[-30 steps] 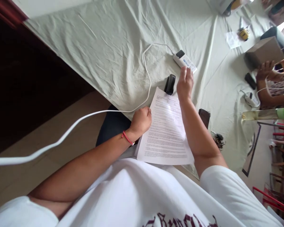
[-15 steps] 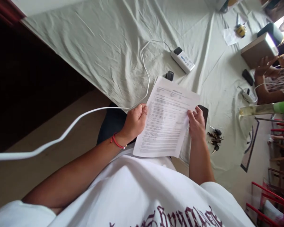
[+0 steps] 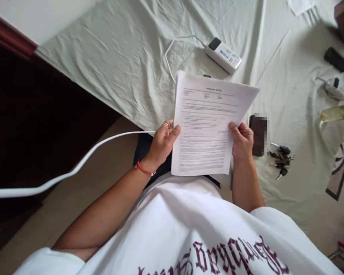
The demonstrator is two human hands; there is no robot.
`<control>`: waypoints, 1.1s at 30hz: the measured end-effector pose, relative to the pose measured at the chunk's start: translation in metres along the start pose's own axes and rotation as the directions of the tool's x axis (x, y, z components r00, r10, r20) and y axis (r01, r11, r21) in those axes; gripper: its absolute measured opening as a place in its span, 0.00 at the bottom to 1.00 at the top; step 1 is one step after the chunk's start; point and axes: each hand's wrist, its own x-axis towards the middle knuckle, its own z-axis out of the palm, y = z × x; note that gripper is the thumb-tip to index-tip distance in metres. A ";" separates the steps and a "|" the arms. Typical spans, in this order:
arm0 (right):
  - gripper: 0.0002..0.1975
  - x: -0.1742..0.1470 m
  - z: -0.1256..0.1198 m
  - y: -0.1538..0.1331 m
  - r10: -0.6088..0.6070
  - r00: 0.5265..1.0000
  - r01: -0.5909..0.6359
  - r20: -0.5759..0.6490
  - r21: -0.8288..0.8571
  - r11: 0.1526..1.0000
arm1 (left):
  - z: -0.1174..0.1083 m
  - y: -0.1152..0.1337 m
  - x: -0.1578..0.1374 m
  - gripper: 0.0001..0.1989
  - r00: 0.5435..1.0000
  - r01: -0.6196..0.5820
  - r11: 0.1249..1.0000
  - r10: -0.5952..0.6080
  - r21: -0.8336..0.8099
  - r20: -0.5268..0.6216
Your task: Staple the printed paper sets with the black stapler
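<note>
Right hand (image 3: pixel 242 139) has moved, in the head view, from near the white box (image 3: pixel 223 57) to the right edge of the paper stack (image 3: pixel 205 130). Its grip pinches that edge; the left hand (image 3: pixel 163 141) has its grip pinching the left edge. Stack is held at the table (image 3: pixel 126 72) edge. Long axis: away from the body, leaning slightly right, heading at far end.
</note>
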 end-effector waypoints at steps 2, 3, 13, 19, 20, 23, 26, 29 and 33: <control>0.18 -0.001 0.001 0.002 0.008 1.000 -0.008 -0.021 0.021 1.000 | -0.001 0.003 -0.001 0.25 0.995 0.051 0.999 -0.049 -0.014 0.092; 0.19 -0.002 0.001 0.003 0.018 1.000 -0.018 -0.020 0.028 0.999 | -0.001 0.004 -0.001 0.25 0.990 0.078 0.997 -0.079 0.014 0.118; 0.15 -0.001 0.000 0.007 0.058 0.998 -0.058 0.004 0.050 0.997 | -0.002 -0.004 0.005 0.20 0.997 0.074 0.980 -0.076 0.182 0.005; 0.15 -0.002 -0.002 0.008 0.104 0.993 -0.106 0.051 0.051 0.993 | -0.004 -0.008 0.000 0.22 0.997 0.080 0.963 -0.073 0.256 -0.038; 0.15 -0.002 -0.002 0.009 0.096 0.994 -0.098 0.045 0.054 0.994 | -0.004 -0.009 -0.001 0.23 0.996 0.081 0.965 -0.072 0.249 -0.045; 0.14 -0.002 -0.003 0.011 0.079 0.997 -0.080 0.017 0.055 0.995 | -0.003 -0.010 -0.002 0.24 0.996 0.069 0.976 -0.057 0.206 -0.065; 0.15 -0.001 -0.004 0.011 0.085 0.996 -0.085 -0.005 0.044 0.995 | -0.002 -0.012 -0.003 0.25 0.997 0.061 0.979 -0.048 0.192 -0.068; 0.17 0.001 -0.005 0.008 0.083 0.996 -0.082 -0.045 0.030 0.996 | -0.001 -0.014 -0.002 0.23 0.994 0.059 0.967 -0.035 0.249 -0.100; 0.18 0.002 -0.004 0.007 0.088 0.993 -0.083 -0.082 0.070 0.994 | 0.000 -0.017 -0.001 0.20 0.983 0.084 0.974 -0.046 0.211 -0.180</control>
